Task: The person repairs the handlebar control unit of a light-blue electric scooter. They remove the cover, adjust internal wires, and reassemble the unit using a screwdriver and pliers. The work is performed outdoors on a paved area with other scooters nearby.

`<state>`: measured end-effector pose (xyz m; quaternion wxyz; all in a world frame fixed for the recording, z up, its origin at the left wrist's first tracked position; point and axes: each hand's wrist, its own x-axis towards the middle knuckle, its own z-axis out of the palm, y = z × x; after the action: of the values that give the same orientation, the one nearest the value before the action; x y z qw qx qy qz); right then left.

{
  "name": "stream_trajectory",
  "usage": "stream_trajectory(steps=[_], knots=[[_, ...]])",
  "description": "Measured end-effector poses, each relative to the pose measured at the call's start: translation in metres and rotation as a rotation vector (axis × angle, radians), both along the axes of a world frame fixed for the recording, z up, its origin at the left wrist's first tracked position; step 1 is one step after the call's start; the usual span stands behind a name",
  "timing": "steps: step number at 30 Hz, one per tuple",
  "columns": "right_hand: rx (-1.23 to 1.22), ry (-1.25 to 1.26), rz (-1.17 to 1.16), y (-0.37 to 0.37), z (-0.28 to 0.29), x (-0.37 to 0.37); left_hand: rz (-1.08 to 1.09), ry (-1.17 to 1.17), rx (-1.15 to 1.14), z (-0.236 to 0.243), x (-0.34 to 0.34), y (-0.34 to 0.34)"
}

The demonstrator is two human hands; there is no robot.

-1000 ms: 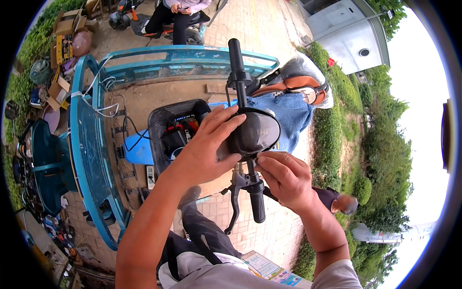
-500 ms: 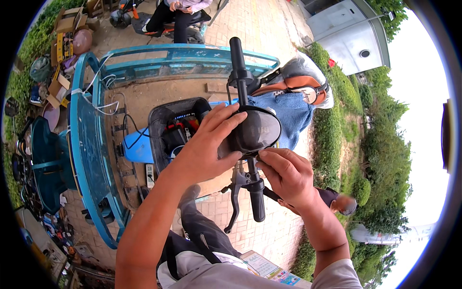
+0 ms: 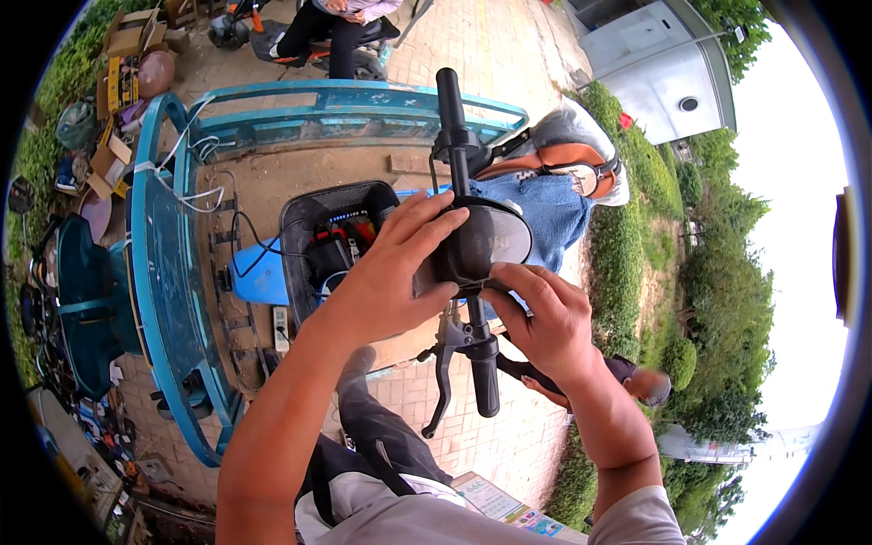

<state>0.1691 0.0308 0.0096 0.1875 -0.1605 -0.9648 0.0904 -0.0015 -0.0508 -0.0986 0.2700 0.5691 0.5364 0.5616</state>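
A dark, rounded headlight [image 3: 498,238] with a glossy smoky face sits in the middle of a black handlebar [image 3: 459,168]. My left hand [image 3: 386,268] grips its left side, fingers over the top and thumb along the lower edge. At the headlight's lower right edge, my right hand [image 3: 549,318] has its thumb and forefinger pinched together; whatever lies between them is too small to make out. A thin pale line shows on the rim beside these fingertips. Below the headlight are a brake lever [image 3: 442,386] and a black grip [image 3: 486,381].
A blue-railed cargo bed [image 3: 263,107] holds a black mesh basket [image 3: 295,213] with tools, a blue container [image 3: 259,277] and a power strip [image 3: 282,329]. Blue cloth [image 3: 554,222] lies beyond the headlight. One person [image 3: 343,36] sits at the top; another [image 3: 627,372] is at right.
My right hand has shifted slightly, its forefinger now higher on the headlight's edge and its thumb closer in. My left hand keeps its hold.
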Motion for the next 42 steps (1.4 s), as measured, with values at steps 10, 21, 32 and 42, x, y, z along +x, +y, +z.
stream_trajectory(steps=[10,21,32,42], knots=[[-0.015,-0.108,0.206,0.001,0.012,-0.008,-0.003,0.019,-0.027,0.002,-0.001,-0.001],[0.218,-0.397,0.104,-0.011,0.032,-0.04,0.072,0.018,0.104,-0.002,0.025,-0.008],[0.303,-0.49,0.131,-0.007,0.039,-0.04,-0.036,-0.176,-0.013,0.018,0.009,-0.003],[0.344,-0.464,0.158,-0.011,0.039,-0.035,-0.053,-0.139,-0.003,0.021,0.005,-0.004]])
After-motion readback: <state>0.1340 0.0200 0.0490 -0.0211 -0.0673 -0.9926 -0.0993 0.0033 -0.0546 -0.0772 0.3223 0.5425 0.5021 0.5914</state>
